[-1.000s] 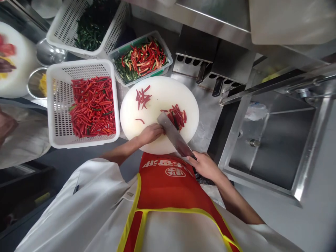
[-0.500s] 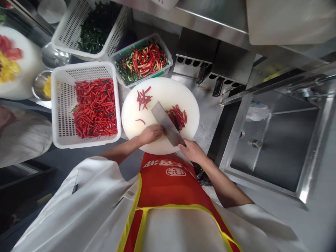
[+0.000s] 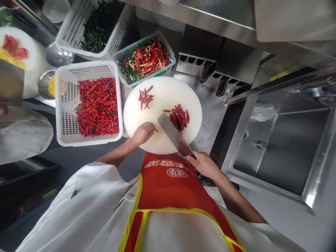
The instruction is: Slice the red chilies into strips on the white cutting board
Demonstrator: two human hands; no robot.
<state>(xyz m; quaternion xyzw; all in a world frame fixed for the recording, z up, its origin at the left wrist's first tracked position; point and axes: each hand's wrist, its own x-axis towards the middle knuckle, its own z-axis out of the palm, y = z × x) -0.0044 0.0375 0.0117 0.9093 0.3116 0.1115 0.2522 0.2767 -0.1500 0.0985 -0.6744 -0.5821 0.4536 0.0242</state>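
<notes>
My right hand (image 3: 204, 163) grips the handle of a cleaver (image 3: 173, 132), its broad blade slanting over the near right part of a round white cutting board (image 3: 136, 115). On the board's near left, my left hand (image 3: 144, 133) is closed on a red chili pepper (image 3: 156, 130), of which only a tip shows past the fingers. A gap separates this hand from the blade. Just beyond the blade lies a pile of cut red chili (image 3: 180, 117), with one piece (image 3: 166, 111) to its left. Several whole red chilies (image 3: 146, 97) rest at the board's far left.
A white basket of red chilies (image 3: 98, 105) stands left of the board. Behind are a tub of sliced peppers (image 3: 147, 59) and a basket of green peppers (image 3: 99, 28). At left, another person's cleaver (image 3: 12, 84) shows. A sink (image 3: 278, 140) is at right.
The cleaver has drawn back toward me and to the right, away from my left hand. My left hand has shifted left. The lone chili near it no longer lies there. Another person's cleaver has appeared.
</notes>
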